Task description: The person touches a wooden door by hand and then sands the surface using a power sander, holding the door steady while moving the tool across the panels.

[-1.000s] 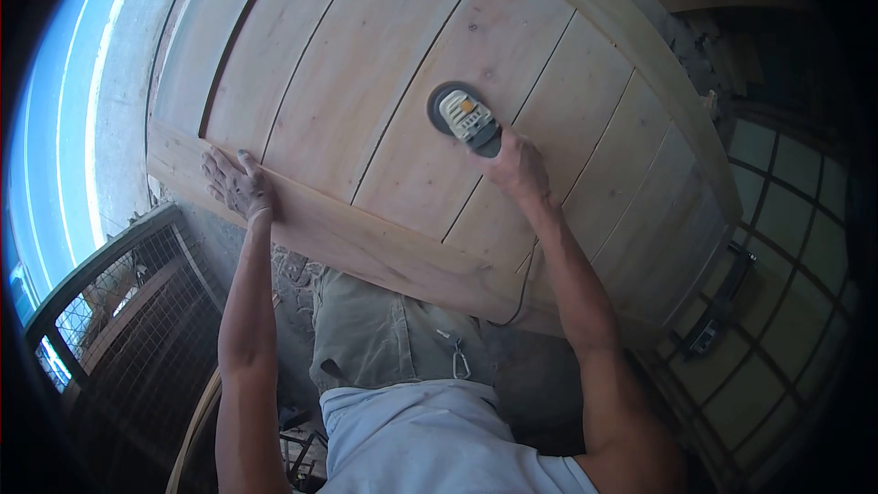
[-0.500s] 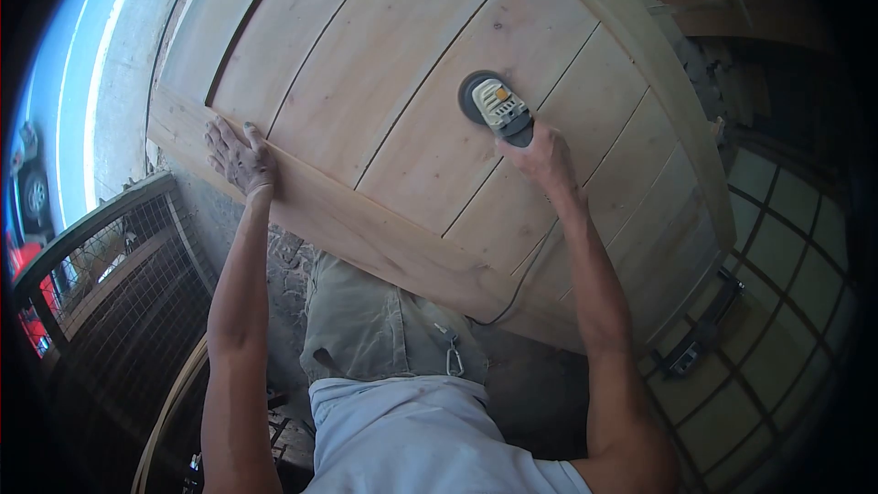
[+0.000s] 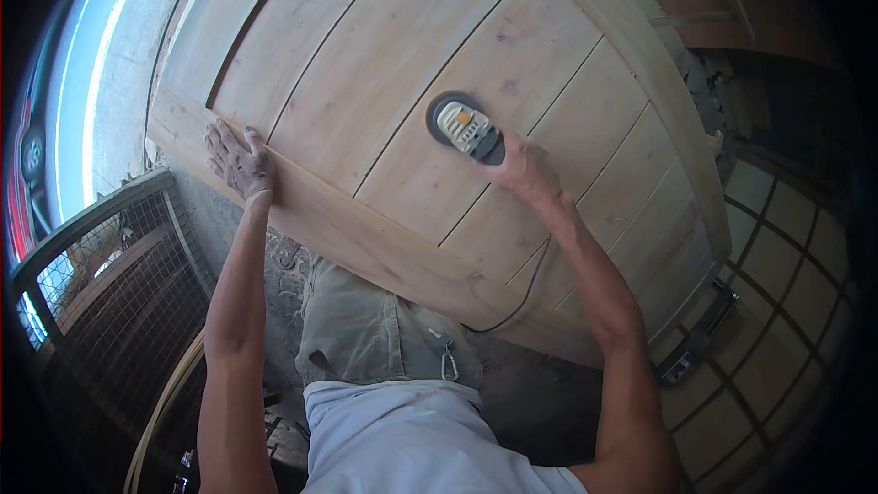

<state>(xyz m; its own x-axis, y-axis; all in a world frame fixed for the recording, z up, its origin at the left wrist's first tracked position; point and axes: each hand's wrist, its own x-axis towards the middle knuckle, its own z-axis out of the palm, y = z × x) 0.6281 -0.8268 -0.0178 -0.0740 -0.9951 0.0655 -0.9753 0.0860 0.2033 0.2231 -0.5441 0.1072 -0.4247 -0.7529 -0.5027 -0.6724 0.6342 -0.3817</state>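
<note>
My right hand (image 3: pixel 521 169) is wrapped round the dark handle of a round-headed power sander (image 3: pixel 465 126), a cream and black tool with an orange button. Its disc rests on the face of a wooden door (image 3: pixel 366 64) made of several planks with dark grooves between them. A black power cord (image 3: pixel 526 297) runs from beneath my right forearm over the door's near edge. My left hand (image 3: pixel 240 163), dusty and with fingers spread, lies flat on the door's frame rail at the left corner.
On the left stands a wire-mesh frame (image 3: pixel 101 229), with a bright street beyond it. A wooden lattice panel (image 3: pixel 777 247) and a dark bar-shaped tool (image 3: pixel 686 357) are at the right. My trousers (image 3: pixel 357 329) touch the door's near edge.
The sander has moved left and a little nearer to me across the planks, with my right hand on it. My left hand stays in place. Outside, the vehicle view has changed.
</note>
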